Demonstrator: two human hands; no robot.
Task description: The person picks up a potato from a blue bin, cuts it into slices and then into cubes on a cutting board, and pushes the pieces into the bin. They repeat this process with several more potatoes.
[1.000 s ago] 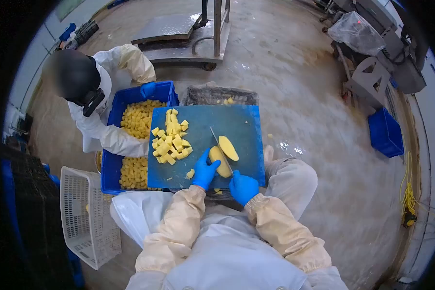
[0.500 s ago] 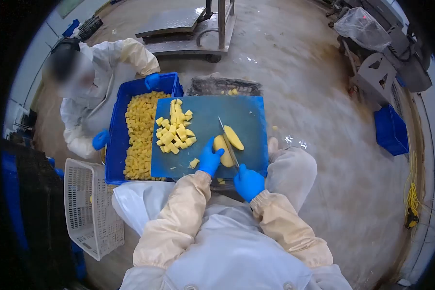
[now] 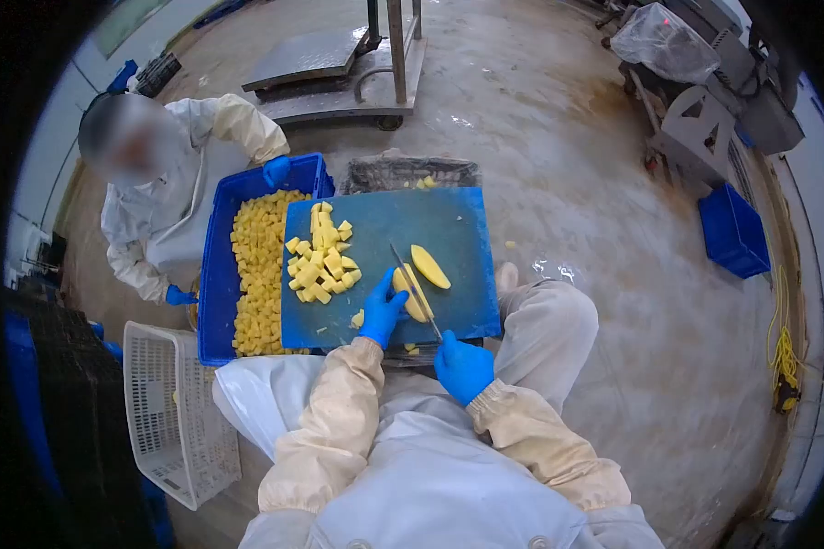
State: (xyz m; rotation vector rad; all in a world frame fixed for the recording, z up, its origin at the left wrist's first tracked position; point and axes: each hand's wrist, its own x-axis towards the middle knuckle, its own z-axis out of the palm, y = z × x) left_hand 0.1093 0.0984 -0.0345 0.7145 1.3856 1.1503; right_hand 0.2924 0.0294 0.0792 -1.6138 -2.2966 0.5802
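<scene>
My left hand (image 3: 383,309), in a blue glove, has its fingers closed around the left side of a peeled yellow potato (image 3: 406,295) on the blue cutting board (image 3: 449,220). In my right hand (image 3: 464,366), also gloved in blue, is the handle of a knife (image 3: 434,328). Its blade runs lengthwise through the potato, with a strip of potato on the right side of the blade. A cut potato slab (image 3: 430,267) lies just right of the knife. Left on the board sits a pile of potato cubes (image 3: 320,263), and a small scrap lies near my left fingers.
A blue crate (image 3: 212,316) of potato cubes stands left of the board, with a co-worker (image 3: 169,192) beside it. Behind the board is a dark crate (image 3: 412,174). A white basket (image 3: 160,416) stands at lower left, and a metal platform cart (image 3: 339,105) farther back.
The knife has shifted left, from the gap beside the slab into the potato, splitting off another strip. The co-worker's hand at the crate's far rim has moved slightly. The whole view has shifted a little.
</scene>
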